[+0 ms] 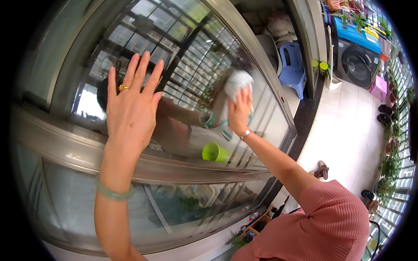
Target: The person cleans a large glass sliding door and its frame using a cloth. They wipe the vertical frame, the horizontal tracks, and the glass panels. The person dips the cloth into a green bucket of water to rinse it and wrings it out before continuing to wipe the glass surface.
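Observation:
My left hand (132,104) lies on or just over the upper glass pane (191,61) of a metal-framed sliding door, fingers spread and nothing in it. It wears a gold ring, and a pale green bangle (115,190) circles the wrist. Farther right, my right hand (239,115) presses a white cloth (238,81) with green edging against the same pane. The cloth bunches up above the fingers and trails below the palm. Reflections cover the glass around both hands. A bright green cup (215,152) shows in or through the pane; I cannot tell which.
The metal crossbar (74,152) divides the upper pane from a lower one. Past the frame's right side stand a blue plastic chair (291,67) and a dark washing machine (357,63). Shoes (321,170) lie on the tiled floor (335,126), with potted plants (389,167) along the railing.

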### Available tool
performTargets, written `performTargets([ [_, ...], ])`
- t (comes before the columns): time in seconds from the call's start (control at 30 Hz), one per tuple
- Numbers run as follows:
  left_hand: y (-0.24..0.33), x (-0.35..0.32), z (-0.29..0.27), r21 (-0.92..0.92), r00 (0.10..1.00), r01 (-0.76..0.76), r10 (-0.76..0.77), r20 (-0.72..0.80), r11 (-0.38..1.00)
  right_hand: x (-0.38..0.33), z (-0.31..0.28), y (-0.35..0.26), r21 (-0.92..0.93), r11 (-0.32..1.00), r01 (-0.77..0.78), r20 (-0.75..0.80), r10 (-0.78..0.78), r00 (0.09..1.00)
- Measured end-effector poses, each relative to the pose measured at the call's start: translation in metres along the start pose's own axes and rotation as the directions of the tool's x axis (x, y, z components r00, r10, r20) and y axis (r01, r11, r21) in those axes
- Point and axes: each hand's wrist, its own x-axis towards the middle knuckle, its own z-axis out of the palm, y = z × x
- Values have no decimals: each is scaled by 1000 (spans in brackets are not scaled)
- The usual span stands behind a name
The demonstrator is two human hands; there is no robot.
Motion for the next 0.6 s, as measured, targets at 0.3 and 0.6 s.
performTargets([
  [0.3,-12,-26,9,16,996,88,-88,5,996,2,-9,-95,272,827,492,145,-540,829],
  [0.6,-23,-10,6,4,984,122,-121,-134,993,120,24,-219,244,652,718,-232,-680,696],
])
